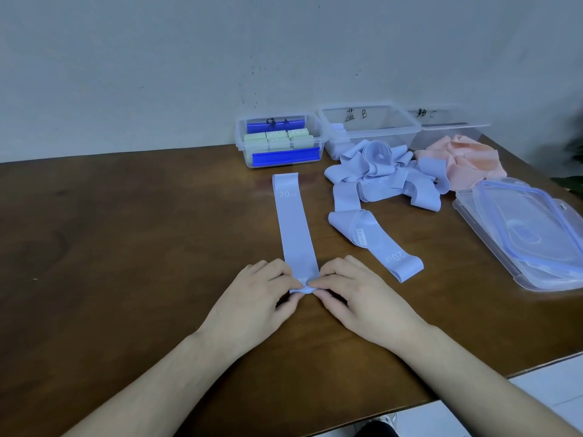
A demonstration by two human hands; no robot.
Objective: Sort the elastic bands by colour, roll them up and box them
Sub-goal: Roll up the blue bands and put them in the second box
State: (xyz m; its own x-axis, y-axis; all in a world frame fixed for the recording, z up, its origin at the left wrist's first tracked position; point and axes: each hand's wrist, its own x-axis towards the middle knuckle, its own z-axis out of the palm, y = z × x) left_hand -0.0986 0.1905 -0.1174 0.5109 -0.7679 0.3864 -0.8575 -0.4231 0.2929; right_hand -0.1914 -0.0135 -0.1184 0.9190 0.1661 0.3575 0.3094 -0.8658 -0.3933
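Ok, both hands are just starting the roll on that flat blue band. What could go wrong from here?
The roll is only a turn in, pinched by the left hand and right hand; it could spring open or wind crooked along the flat band. Its far end lies near the green box, so pulling might skew it.

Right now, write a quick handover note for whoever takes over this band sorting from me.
Left hand and right hand: both pinch the near end of the flat blue band, just starting its roll.
Green box: filled with rolled green bands, done.
Blue box: a roll or so inside, hard to tell.
Left: the loose blue bands, one more blue band nearer you, then the pink bands by the pink box.
Lids are stacked at the right.
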